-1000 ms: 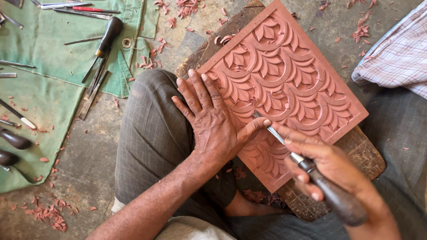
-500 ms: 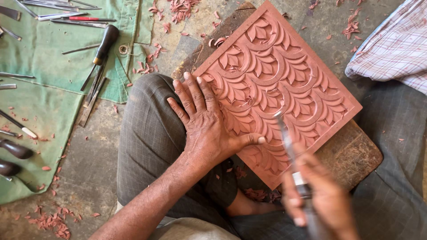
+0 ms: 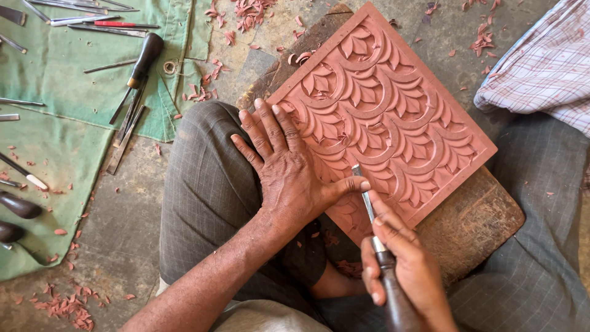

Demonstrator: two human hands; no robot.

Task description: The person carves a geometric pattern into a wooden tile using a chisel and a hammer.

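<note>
1. The person sits on the floor with a square reddish carved panel [image 3: 384, 117] resting on a worn wooden block [image 3: 476, 227] across the lap, one corner toward the body. Its face is cut with overlapping arcs and leaf shapes.

2. The left hand [image 3: 289, 166] lies flat and open on the near-left part of the panel, fingers spread toward its edge, gripping nothing. The thumb reaches out to touch the blade and steady it.

3. The right hand [image 3: 402, 270] is clenched round the dark handle of a chisel [image 3: 369, 206], index finger laid along the metal shank. The tip sits on the panel near its lower corner, just beside the left thumb.

4. To my eye, good work here means keeping that thumb as a brake against the blade, so the edge cannot skid across finished leaves. Short, shallow pushes along the groove look safer than one long drive.

5. The flat palm should keep pinning the panel, since it merely rests on the block.

6. Reddish shavings [image 3: 246, 9] litter the floor, and spare carving tools [image 3: 138, 67] lie on a green cloth [image 3: 61, 123] to the left. A checked cloth [image 3: 544, 64] lies at upper right.
</note>
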